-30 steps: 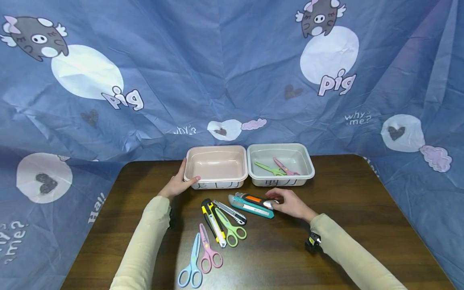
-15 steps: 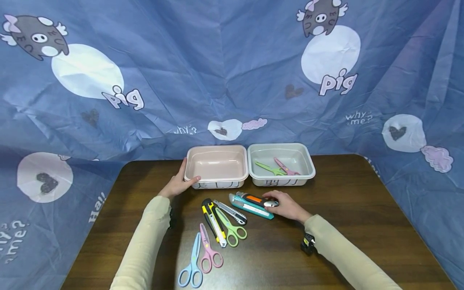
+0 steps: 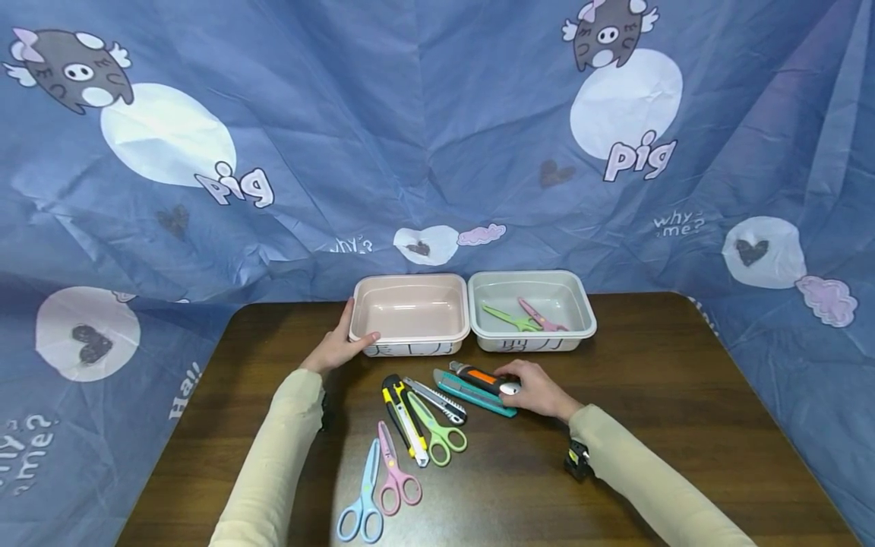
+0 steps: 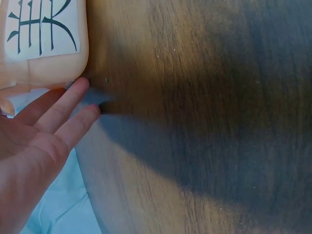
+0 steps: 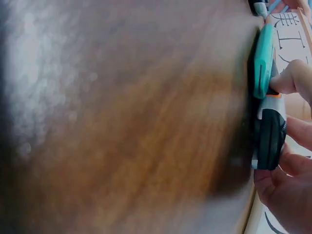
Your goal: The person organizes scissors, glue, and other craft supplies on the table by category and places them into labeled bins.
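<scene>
My left hand (image 3: 335, 348) lies at the left front corner of the pink box (image 3: 410, 343), its thumb on the front rim; in the left wrist view its fingers (image 4: 61, 109) are nearly straight and touch the box's lower corner. With my right hand (image 3: 538, 389) I grip the end of a black utility knife (image 3: 484, 377) with an orange patch. A teal utility knife (image 3: 472, 393) lies right against it. In the right wrist view the thumb and curled fingertips (image 5: 292, 161) are on the black knife (image 5: 270, 139).
A grey box (image 3: 529, 343) holds green scissors (image 3: 509, 317) and pink scissors (image 3: 536, 313). Left of the knives lie a grey utility knife (image 3: 434, 399), a yellow-black one (image 3: 405, 422), green scissors (image 3: 436, 429), pink scissors (image 3: 393, 471) and blue scissors (image 3: 365, 494). A blue cloth (image 3: 328, 152) hangs behind.
My right hand has shifted slightly left and closed further round the end of the black utility knife. The teal knife has turned a little. My left hand stays on the pink box.
</scene>
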Demonstrator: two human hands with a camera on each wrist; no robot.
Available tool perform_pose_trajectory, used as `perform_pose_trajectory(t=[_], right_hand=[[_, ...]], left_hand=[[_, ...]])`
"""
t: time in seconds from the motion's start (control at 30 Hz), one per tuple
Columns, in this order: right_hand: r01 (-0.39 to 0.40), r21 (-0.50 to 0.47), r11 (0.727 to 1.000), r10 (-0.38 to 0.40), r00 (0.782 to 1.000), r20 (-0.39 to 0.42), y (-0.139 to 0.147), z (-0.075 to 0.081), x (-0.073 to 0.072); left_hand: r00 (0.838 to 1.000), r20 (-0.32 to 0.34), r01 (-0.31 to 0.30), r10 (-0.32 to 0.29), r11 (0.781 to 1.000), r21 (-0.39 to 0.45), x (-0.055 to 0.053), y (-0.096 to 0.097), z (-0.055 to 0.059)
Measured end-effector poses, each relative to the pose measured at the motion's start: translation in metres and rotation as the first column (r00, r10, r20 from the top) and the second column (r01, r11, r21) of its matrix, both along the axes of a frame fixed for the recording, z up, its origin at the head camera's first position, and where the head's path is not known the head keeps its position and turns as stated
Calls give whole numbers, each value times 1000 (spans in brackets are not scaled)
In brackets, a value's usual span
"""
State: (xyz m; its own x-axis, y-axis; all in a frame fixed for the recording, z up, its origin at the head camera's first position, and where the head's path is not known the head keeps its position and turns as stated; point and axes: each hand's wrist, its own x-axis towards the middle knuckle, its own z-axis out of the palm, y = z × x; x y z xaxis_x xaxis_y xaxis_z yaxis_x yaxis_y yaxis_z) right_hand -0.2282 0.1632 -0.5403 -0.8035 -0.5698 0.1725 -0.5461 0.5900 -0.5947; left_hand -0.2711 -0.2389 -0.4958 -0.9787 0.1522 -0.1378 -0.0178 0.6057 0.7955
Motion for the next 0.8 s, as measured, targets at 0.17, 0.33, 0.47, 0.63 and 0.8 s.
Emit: perform_pose_trajectory(t=[0.17,0.33,0.47,0.63,0.8], right_hand=[[2,-45,999,-6,996,-88,-1,-3,1],[2,-57,998,-10,991,-136,-1,-2,1],[16,-43,999,-19,997,-79,-1,-2,0],[38,-37,999,-39,999,-15,-3,-1,0],[68,-50,996,-66,997,35,-5,1,0]], left_hand=[[1000,13,-3,3,1000,-3,1,1,0],[1000,10,-1,1,1000,-14,-1,1,1],[1000,8,0,0,1000,-16,0,1,2],[1000,15,1,0,1000,-7,1,1,3],[1000,21,-2,2,1000,-3,0,1,2]])
